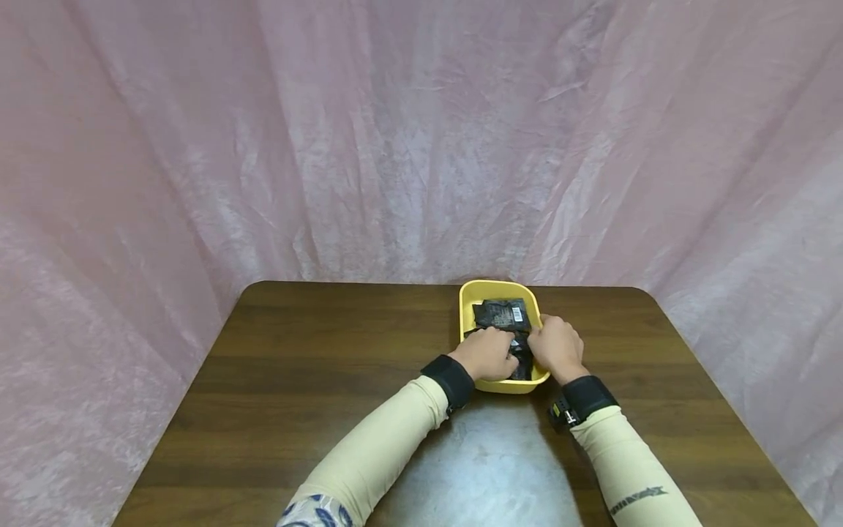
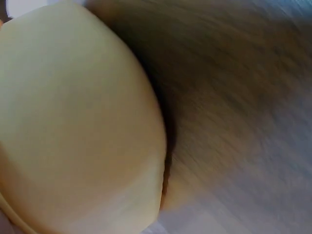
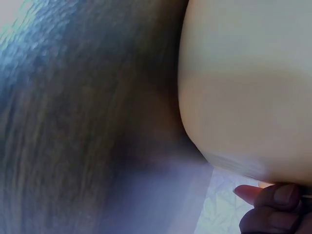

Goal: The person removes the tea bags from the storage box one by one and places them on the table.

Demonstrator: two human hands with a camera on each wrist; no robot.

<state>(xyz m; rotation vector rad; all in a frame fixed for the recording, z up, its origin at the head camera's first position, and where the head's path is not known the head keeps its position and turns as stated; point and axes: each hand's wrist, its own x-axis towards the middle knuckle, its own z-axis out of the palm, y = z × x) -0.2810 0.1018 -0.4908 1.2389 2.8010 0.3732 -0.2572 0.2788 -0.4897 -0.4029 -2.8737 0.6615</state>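
Observation:
A yellow plastic basket stands near the back edge of the table, right of its middle. Black packets fill much of it; the upper packet carries a white barcode label, and another packet lies nearer me. My left hand reaches over the near left rim, its thumb and forefinger down among the nearer packets; I cannot tell whether they pinch one. At the right wall my right hand grips the rim, thumb side inward. In the right wrist view, curled fingers show at the lower right.
The brown wooden table has rounded back corners. A shiny light reflection lies on its near middle. Pink velvety curtain hangs behind and around it. Black bands with cameras sit on both wrists. Sleeves fill much of both wrist views.

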